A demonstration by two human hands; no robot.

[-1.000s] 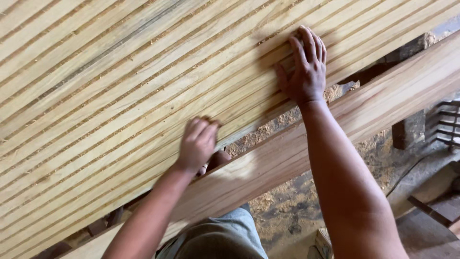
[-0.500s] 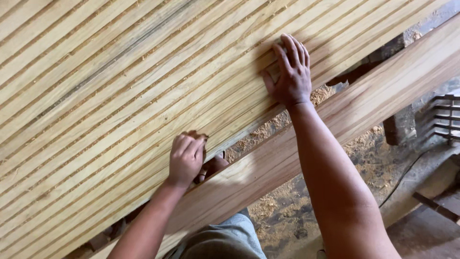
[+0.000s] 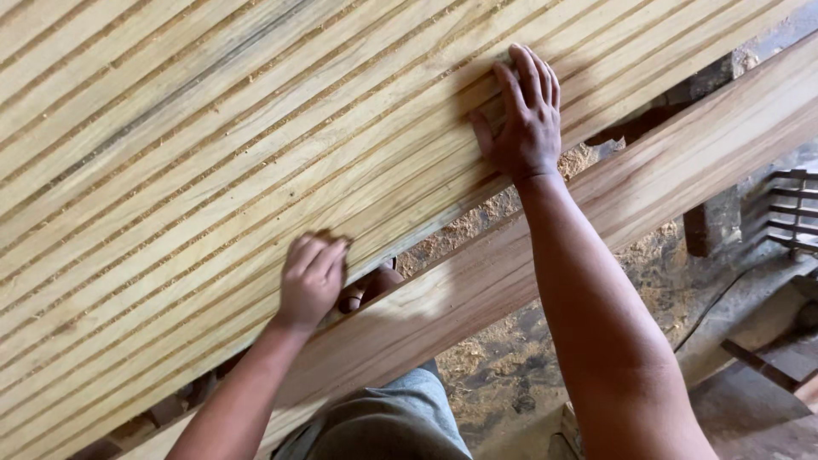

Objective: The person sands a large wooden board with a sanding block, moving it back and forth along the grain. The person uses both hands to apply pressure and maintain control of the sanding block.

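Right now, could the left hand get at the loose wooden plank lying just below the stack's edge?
Probably yes: the left hand rests at the slat stack's near edge, and the plank lies beside it, nothing between.

wide plank (image 3: pixel 596 213), slatted wood panel (image 3: pixel 213 170) resting above

A wide bed of pale wooden slats (image 3: pixel 213 170), laid side by side and running diagonally, is seen from above, with sawdust lodged in the grooves between them. The right hand (image 3: pixel 521 119) is pressed flat, fingers spread, on the slats near their lower edge. The left hand (image 3: pixel 311 277) is laid on the same edge, its thumb hooked beneath. Just below, a broad brown plank (image 3: pixel 648 179) runs parallel. Sawdust (image 3: pixel 503 341) is scattered over the floor underneath.
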